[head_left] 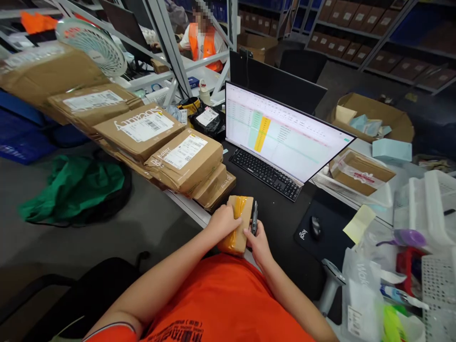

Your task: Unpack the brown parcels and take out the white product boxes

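A small brown parcel wrapped in yellowish tape lies on the black desk right in front of me. My left hand rests on top of it with fingers curled over it. My right hand is closed on a slim black tool, perhaps a cutter, held upright against the parcel's right side.
A stack of brown labelled parcels lies to the left. Behind my hands are a keyboard and a monitor. A mouse sits on a pad at right, beside white baskets and bags. A person in an orange vest sits far back.
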Demonstrator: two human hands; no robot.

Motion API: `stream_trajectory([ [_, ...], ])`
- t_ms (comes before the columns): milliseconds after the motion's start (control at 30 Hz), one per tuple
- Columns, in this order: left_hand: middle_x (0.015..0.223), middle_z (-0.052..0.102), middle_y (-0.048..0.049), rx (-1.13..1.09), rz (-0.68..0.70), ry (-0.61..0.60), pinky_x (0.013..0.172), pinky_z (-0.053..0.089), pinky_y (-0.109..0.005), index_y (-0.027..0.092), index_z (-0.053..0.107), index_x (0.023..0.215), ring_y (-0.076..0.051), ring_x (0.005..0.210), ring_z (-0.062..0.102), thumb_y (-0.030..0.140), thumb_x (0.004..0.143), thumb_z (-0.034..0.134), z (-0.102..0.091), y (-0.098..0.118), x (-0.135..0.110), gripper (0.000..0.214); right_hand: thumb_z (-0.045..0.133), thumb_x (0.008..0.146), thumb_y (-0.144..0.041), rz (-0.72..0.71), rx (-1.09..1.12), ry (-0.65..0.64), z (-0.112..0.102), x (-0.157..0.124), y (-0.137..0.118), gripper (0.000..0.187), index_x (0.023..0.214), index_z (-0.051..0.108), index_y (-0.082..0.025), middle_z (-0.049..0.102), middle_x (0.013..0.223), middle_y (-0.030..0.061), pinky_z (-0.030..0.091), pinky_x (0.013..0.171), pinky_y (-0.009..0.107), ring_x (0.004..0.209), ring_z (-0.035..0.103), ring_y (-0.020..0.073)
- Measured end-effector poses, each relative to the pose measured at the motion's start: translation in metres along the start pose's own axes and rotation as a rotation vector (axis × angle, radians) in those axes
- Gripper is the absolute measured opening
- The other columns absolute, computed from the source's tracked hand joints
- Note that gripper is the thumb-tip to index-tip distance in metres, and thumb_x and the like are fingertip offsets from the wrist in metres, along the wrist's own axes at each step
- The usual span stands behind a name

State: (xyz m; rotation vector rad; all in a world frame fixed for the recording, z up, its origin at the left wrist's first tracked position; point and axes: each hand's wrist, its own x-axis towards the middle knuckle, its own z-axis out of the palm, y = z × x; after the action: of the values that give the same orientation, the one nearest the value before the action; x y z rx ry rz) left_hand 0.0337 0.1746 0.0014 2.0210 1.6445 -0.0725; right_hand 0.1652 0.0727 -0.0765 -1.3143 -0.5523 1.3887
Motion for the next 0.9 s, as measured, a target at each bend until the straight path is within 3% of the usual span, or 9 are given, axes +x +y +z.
stream_trajectory([
  [67, 0.118, 0.070, -0.0263, 0.073, 0.022, -0.040, 0.091, 0.052, -0.034, 0.000, 0.051, 0.135, -0.034, 0.112, 0.070, 0.033, 0.080, 0.063, -0.002, -0.002, -0.001, 0.065, 0.079, 0.073, -0.054, -0.007, 0.021, 0.007, -0.001, -0.001, 0.004, 0.055, 0.111, 0.052, -0.024, 0.052, 0.079, -0.0063, 0.033, 0.046, 0.022, 0.053, 0.039, 0.0079],
  [133, 0.120, 0.069, -0.0279, 0.112, 0.021, -0.049, 0.092, 0.052, -0.035, -0.003, 0.046, 0.141, -0.034, 0.113, 0.069, 0.026, 0.079, 0.061, 0.000, -0.007, -0.004, 0.070, 0.076, 0.075, -0.055, -0.064, -0.009, 0.110, -0.008, 0.005, 0.002, 0.057, 0.116, 0.052, -0.025, 0.058, 0.090, -0.0032, 0.032, 0.046, 0.022, 0.053, 0.038, 0.0068],
  [233, 0.124, 0.067, -0.0271, 0.123, 0.045, -0.036, 0.095, 0.052, -0.035, -0.003, 0.042, 0.145, -0.033, 0.115, 0.068, 0.016, 0.075, 0.059, 0.007, -0.014, -0.012, 0.075, 0.076, 0.074, -0.053, -0.188, -0.134, 0.233, -0.020, 0.025, -0.011, 0.064, 0.126, 0.050, -0.025, 0.063, 0.123, 0.0073, 0.047, 0.060, 0.026, 0.074, 0.057, 0.0126],
  [367, 0.122, 0.070, -0.0211, 0.080, 0.160, 0.003, 0.096, 0.051, -0.036, 0.006, 0.057, 0.135, -0.031, 0.112, 0.069, 0.012, 0.074, 0.055, 0.012, -0.015, -0.018, 0.061, 0.082, 0.067, -0.045, -0.281, -0.275, 0.116, -0.025, 0.046, -0.027, 0.069, 0.126, 0.054, -0.022, 0.064, 0.131, 0.0112, 0.050, 0.097, 0.039, 0.112, 0.062, 0.0237],
  [467, 0.117, 0.074, -0.0145, -0.048, 0.190, -0.010, 0.092, 0.051, -0.035, 0.016, 0.069, 0.120, -0.029, 0.108, 0.070, 0.010, 0.073, 0.049, 0.012, -0.020, -0.018, 0.051, 0.085, 0.062, -0.043, -0.190, -0.300, 0.016, -0.029, 0.036, -0.024, 0.065, 0.117, 0.059, -0.021, 0.071, 0.115, 0.0095, 0.051, 0.097, 0.042, 0.105, 0.066, 0.0264],
  [567, 0.095, 0.078, -0.0054, -0.382, 0.137, -0.206, 0.077, 0.050, -0.030, 0.022, 0.076, 0.095, -0.026, 0.093, 0.070, 0.015, 0.066, 0.051, 0.015, -0.034, -0.018, 0.038, 0.087, 0.058, -0.044, -0.098, -0.335, -0.013, -0.040, 0.005, -0.011, 0.056, 0.103, 0.062, -0.021, 0.072, 0.102, 0.0073, 0.054, 0.086, 0.039, 0.095, 0.067, 0.0265],
  [700, 0.051, 0.055, 0.0013, -0.616, -0.006, -0.470, 0.050, 0.034, -0.023, 0.017, 0.066, 0.062, -0.015, 0.050, 0.051, 0.024, 0.054, 0.048, 0.021, -0.050, -0.010, 0.021, 0.089, 0.056, -0.047, -0.009, -0.313, -0.019, -0.059, -0.030, 0.003, 0.057, 0.100, 0.062, -0.021, 0.071, 0.095, 0.0050, 0.053, 0.080, 0.037, 0.087, 0.066, 0.0243],
  [800, 0.051, 0.054, 0.0024, -0.655, -0.043, -0.589, 0.047, 0.032, -0.022, 0.015, 0.066, 0.062, -0.013, 0.047, 0.047, 0.023, 0.046, 0.046, 0.021, -0.051, 0.010, 0.027, 0.089, 0.057, -0.047, 0.004, -0.269, -0.062, -0.072, -0.036, 0.005, 0.060, 0.104, 0.063, -0.021, 0.071, 0.102, 0.0055, 0.052, 0.082, 0.035, 0.090, 0.065, 0.0233],
  [900, 0.055, 0.060, 0.0001, -0.654, -0.083, -0.693, 0.049, 0.042, -0.025, 0.014, 0.068, 0.064, -0.016, 0.051, 0.056, 0.021, 0.041, 0.047, 0.021, -0.045, 0.035, 0.032, 0.086, 0.061, -0.049, 0.008, -0.303, -0.096, -0.082, -0.034, 0.006, 0.058, 0.106, 0.064, -0.021, 0.069, 0.093, 0.0025, 0.047, 0.068, 0.030, 0.075, 0.058, 0.0173],
])
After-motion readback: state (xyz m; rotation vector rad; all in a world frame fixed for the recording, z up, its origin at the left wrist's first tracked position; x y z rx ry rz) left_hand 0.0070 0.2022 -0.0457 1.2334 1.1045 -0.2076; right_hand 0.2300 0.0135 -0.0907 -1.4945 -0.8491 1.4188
